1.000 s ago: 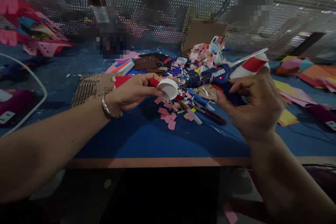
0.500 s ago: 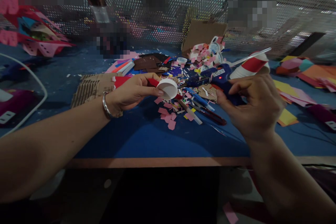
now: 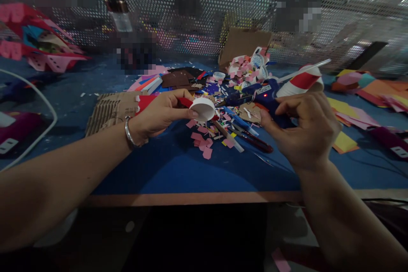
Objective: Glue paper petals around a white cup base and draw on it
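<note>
My left hand (image 3: 167, 112) is closed on a small white paper cup (image 3: 204, 109) whose round, recessed end faces me; red shows along its side by my fingers. In my right hand (image 3: 307, 131) is a blue hot glue gun (image 3: 251, 93), its red light lit and a clear glue stick (image 3: 306, 69) poking out at the back. The gun's nozzle points left, close to the cup's rim; whether it touches cannot be told. Behind my right hand stands a white cup with a red band (image 3: 304, 80).
Paper scraps (image 3: 201, 142), a utility knife (image 3: 255, 140) and blue pens lie below the gun. Corrugated cardboard (image 3: 110, 108) is at left, with rolls of tape (image 3: 258, 59) behind. Coloured paper (image 3: 346, 110) sits at right; a white cable (image 3: 47, 93) curves at far left.
The view has shifted slightly. Both hands keep their hold, with the cup and the glue gun in nearly the same places relative to each other.
</note>
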A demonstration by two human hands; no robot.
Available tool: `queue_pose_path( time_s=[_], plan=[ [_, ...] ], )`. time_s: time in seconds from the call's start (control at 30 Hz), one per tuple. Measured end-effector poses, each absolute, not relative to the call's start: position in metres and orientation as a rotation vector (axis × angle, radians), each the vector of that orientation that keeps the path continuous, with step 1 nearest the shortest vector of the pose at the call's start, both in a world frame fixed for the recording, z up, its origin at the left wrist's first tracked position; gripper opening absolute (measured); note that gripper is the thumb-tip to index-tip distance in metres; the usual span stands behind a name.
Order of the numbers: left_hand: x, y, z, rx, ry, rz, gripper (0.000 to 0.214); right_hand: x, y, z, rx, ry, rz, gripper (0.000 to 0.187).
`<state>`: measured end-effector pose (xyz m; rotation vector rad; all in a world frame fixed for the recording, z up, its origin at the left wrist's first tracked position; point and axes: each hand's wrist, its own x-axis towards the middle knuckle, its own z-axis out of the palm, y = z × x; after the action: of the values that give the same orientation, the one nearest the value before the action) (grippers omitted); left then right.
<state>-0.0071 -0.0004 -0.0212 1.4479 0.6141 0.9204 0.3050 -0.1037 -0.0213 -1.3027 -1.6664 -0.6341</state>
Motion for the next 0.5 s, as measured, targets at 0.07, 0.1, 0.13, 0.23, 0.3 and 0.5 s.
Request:
queue_pose_path(
  time_s=[0.07, 0.1, 0.13, 0.23, 0.3, 0.5],
  plan=[
    [-0.007, 0.0, -0.0211, 1.437, 0.616, 0.914, 0.043, 0.3055, -0.1035, -0.0221, -1.297, -1.656, -0.628, 0.032],
    [-0.0069, 0.0002, -0.0211, 1.43, 0.618, 0.908, 0.043, 0.3059, -0.1036, -0.0225, -1.304, -1.651, -0.63, 0.032],
    [-0.0067, 0.0005, -0.0211, 1.422, 0.619, 0.902, 0.042, 0.3063, -0.1037, -0.0227, -1.319, -1.648, -0.63, 0.031],
    [-0.0066, 0.0013, -0.0215, 1.419, 0.623, 0.887, 0.043, 0.307, -0.1046, -0.0236, -1.359, -1.632, -0.618, 0.031],
    [-0.0067, 0.0016, -0.0216, 1.449, 0.627, 0.884, 0.043, 0.3066, -0.1053, -0.0243, -1.352, -1.622, -0.609, 0.03],
    [-0.008, 0.0023, -0.0203, 1.671, 0.639, 0.96, 0.036, 0.3047, -0.105, -0.0247, -1.295, -1.631, -0.613, 0.031]
  ],
)
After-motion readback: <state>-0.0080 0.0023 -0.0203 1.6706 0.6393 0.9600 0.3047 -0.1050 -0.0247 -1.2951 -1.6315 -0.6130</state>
